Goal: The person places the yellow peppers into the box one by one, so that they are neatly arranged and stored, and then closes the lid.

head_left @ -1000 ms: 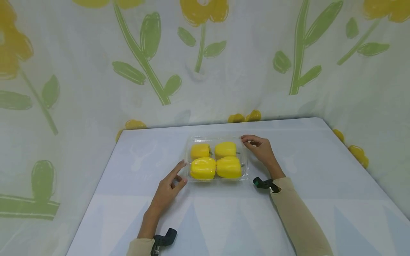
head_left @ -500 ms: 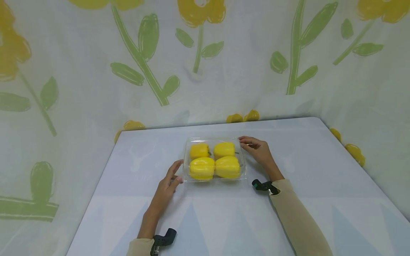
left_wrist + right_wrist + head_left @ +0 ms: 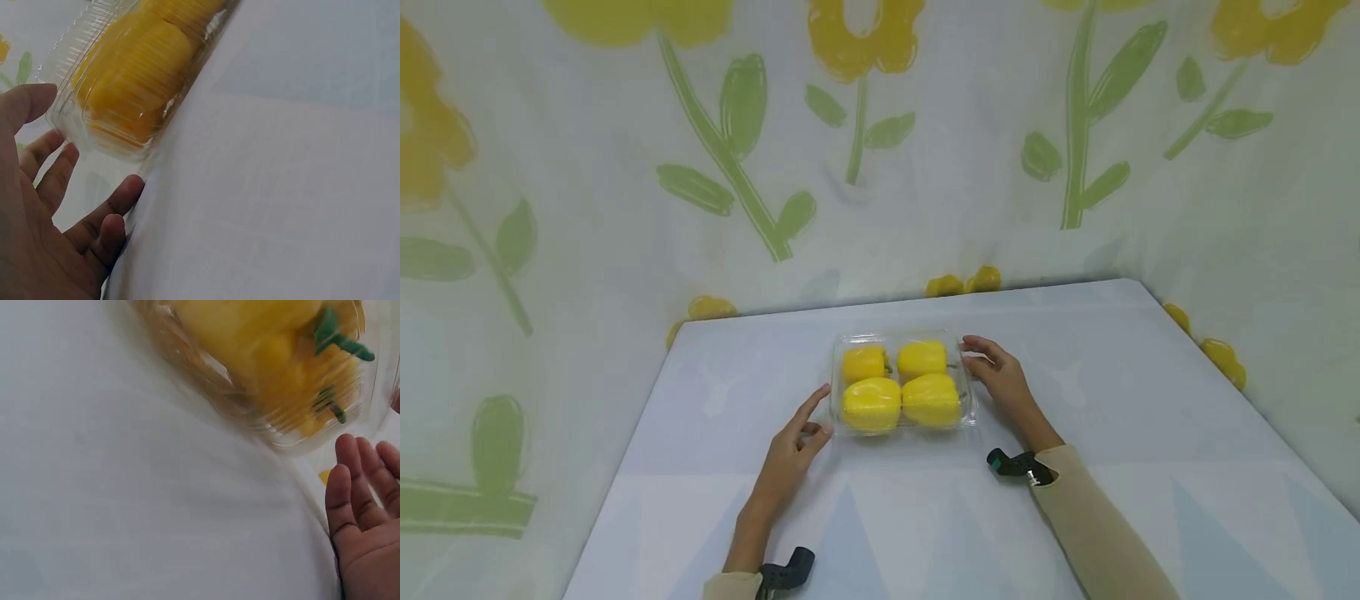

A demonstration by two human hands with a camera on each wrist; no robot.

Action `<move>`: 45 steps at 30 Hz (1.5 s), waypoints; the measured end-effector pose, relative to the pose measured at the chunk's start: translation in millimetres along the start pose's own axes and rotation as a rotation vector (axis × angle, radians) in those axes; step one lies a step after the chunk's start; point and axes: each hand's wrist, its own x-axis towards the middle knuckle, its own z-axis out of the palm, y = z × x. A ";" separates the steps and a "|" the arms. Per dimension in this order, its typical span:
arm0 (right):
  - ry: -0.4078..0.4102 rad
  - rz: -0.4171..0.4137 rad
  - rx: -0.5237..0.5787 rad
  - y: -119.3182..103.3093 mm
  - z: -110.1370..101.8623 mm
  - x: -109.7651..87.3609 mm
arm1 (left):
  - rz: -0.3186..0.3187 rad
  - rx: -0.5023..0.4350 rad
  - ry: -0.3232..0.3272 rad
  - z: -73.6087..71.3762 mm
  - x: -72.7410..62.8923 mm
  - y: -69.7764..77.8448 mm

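Several yellow bell peppers [image 3: 871,404] with green stems lie in a clear plastic clamshell box [image 3: 901,340] on the table. At the box's left side is my left hand [image 3: 790,454], its fingers spread apart. In the left wrist view, the thumb [image 3: 31,103] reaches the box's edge; whether it touches cannot be told. My right hand [image 3: 1006,379] is by the box's upper right side. In the right wrist view, its relaxed fingers [image 3: 350,487] extend beside the wall near the stems. Neither hand grips the box.
The white table [image 3: 1075,350] has pale blue triangles along its near part. A flower-printed cloth wall [image 3: 955,192] rises behind its far edge and at both sides. A black wrist camera [image 3: 790,568] sits on the left wrist, another [image 3: 1017,464] on the right.
The head view has tilted slightly upward, so the table sits lower in it. Both hands remain beside the box, with only slight shifts of the fingers.
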 end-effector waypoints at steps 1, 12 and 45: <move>0.003 0.015 -0.009 1.6 -0.2 -2.6 | 0.005 -0.002 -0.002 0.6 -0.1 -0.8; 0.012 0.121 -0.020 0.5 4.4 -25.2 | 0.006 0.016 -0.017 -4.7 4.1 -0.3; 0.003 0.115 -0.006 -5.9 -3.2 -81.5 | 0.024 0.032 -0.008 -1.3 0.3 -0.7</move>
